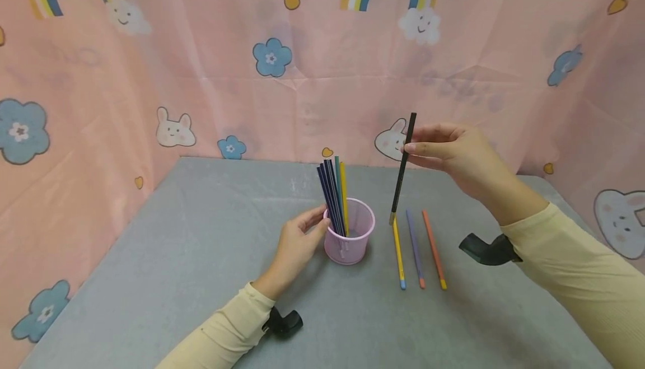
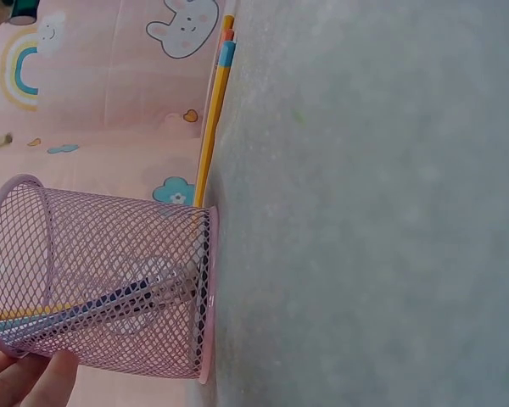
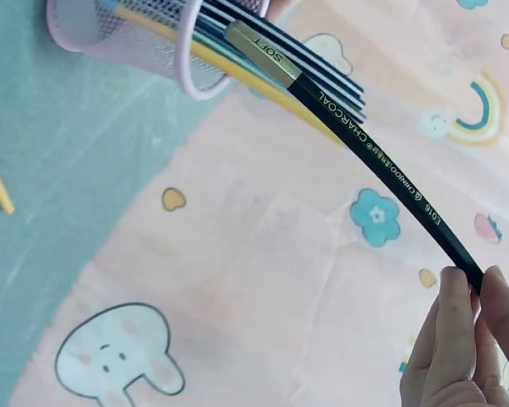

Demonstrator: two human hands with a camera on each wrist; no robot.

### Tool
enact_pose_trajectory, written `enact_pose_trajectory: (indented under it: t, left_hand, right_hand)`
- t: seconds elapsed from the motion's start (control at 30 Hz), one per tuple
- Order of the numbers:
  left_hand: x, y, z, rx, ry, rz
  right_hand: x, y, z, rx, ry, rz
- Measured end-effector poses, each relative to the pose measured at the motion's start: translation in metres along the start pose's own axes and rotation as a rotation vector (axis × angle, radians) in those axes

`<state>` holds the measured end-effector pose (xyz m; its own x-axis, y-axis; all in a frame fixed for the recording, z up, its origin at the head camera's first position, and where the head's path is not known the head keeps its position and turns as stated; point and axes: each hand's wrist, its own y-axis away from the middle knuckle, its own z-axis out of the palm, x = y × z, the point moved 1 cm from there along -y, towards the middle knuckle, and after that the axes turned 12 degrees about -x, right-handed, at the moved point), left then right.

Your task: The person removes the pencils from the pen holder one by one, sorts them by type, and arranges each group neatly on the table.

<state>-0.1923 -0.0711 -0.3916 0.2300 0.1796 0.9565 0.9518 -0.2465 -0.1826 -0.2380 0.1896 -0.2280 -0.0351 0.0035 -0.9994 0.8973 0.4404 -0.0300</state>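
My right hand [image 1: 468, 159] pinches a black charcoal pencil [image 1: 401, 178] near its upper end, above the table and right of the cup. Its gold end points down; in the right wrist view the charcoal pencil [image 3: 369, 151] reads "SOFT" and "CHARCOAL". The left hand [image 1: 297, 240] holds the left side of a pink mesh pencil cup [image 1: 353, 252] at the rim, as the left wrist view also shows on the cup [image 2: 127, 246]. Several dark pencils [image 1: 330, 195], a teal one and a yellow pencil [image 1: 344, 190] lean in the cup, which stands upright.
Right of the cup, a yellow pencil [image 1: 398, 254], a purple pencil [image 1: 415, 248] and an orange pencil [image 1: 434, 248] lie side by side on the grey table [image 1: 201, 257]. A pink patterned cloth [image 1: 227, 89] hangs behind. Black wrist mounts [image 1: 489, 250] stick out from the sleeves.
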Motion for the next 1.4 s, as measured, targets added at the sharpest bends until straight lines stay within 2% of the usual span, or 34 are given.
enact_pose_trajectory:
  t: [0.07, 0.2, 0.4, 0.6, 0.73, 0.97, 1.17, 1.4]
  left_hand:
    - [0.0, 0.0, 0.0, 0.004, -0.001, -0.003]
    - [-0.001, 0.0, 0.0, 0.003, -0.011, 0.004]
    - [-0.002, 0.0, 0.0, 0.0, -0.009, -0.001]
    - [0.0, 0.001, 0.0, 0.003, 0.005, 0.006]
    - [0.0, 0.002, 0.0, 0.004, 0.001, 0.007]
    - [-0.001, 0.001, 0.001, -0.004, 0.01, -0.008]
    - [-0.002, 0.001, 0.001, -0.003, -0.007, -0.003]
    - [0.0, 0.0, 0.001, 0.006, -0.002, -0.01]
  right_hand:
    - [0.003, 0.003, -0.006, -0.007, -0.003, 0.003]
    - [0.009, 0.01, -0.018, 0.009, 0.082, 0.029]
    - [0.019, 0.02, -0.035, 0.036, 0.124, 0.116]
    - [0.033, 0.031, -0.053, 0.079, 0.295, 0.187]
    - [0.041, 0.038, -0.067, 0.076, 0.344, 0.224]
    - [0.056, 0.045, -0.086, 0.072, 0.392, 0.307]
    - [0.069, 0.049, -0.097, 0.063, 0.415, 0.342]
    - [0.078, 0.049, -0.105, 0.057, 0.344, 0.364]
